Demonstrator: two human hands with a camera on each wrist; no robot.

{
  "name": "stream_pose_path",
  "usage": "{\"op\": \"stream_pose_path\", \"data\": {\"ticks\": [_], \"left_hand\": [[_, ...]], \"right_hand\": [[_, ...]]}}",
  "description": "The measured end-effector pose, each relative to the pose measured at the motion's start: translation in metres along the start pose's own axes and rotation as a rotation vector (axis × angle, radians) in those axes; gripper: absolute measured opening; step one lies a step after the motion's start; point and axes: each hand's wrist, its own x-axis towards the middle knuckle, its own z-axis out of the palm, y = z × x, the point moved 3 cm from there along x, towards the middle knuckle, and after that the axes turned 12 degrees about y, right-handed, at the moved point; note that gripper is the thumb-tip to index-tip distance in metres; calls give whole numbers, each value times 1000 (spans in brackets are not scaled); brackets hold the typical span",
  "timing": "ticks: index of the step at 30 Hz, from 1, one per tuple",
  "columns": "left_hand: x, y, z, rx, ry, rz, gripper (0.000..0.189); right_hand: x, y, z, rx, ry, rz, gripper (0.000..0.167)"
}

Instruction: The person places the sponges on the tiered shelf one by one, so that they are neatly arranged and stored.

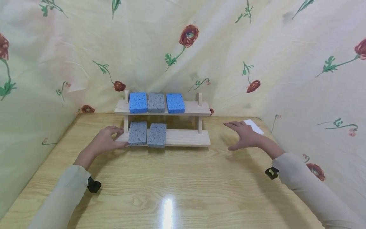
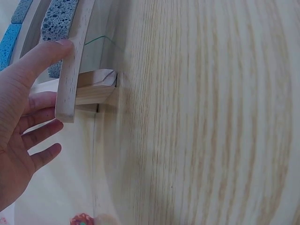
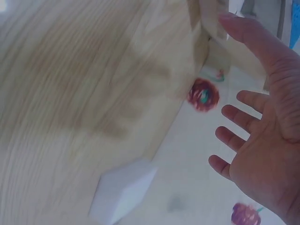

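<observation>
A two-tier wooden shelf (image 1: 187,138) stands at the back of the table. My left hand (image 1: 107,140) holds the left end of its lower board; in the left wrist view the thumb (image 2: 47,55) lies on the board's front edge, with fingers behind. On the upper board, a grey sponge (image 1: 156,102) sits between two blue sponges, a left one (image 1: 138,102) and a right one (image 1: 175,103). The lower board bears two grey sponges, one (image 1: 138,133) close to my left hand and another (image 1: 157,135) beside it. To the shelf's right, my right hand (image 1: 245,135) hovers with spread fingers, holding nothing.
A white block-like object (image 3: 123,191) lies on the table behind my right hand, partly hidden in the head view. Floral cloth (image 1: 223,47) hangs along the back and both sides. The wooden table (image 1: 171,178) stretches in front of the shelf.
</observation>
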Motion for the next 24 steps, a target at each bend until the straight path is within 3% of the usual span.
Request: {"op": "stream_pose_path", "data": {"ticks": [8,15,24], "left_hand": [[0,0,-1,3,0,17,68],[2,0,0,-6,-8,10,71],[2,-1,-1,4,-20,-4,72]], "right_hand": [[-5,33,-12,-29,-45,90,108],[-8,59,-16,-71,-49,99,110],[-6,86,-15,-38,-113,163,113]]}}
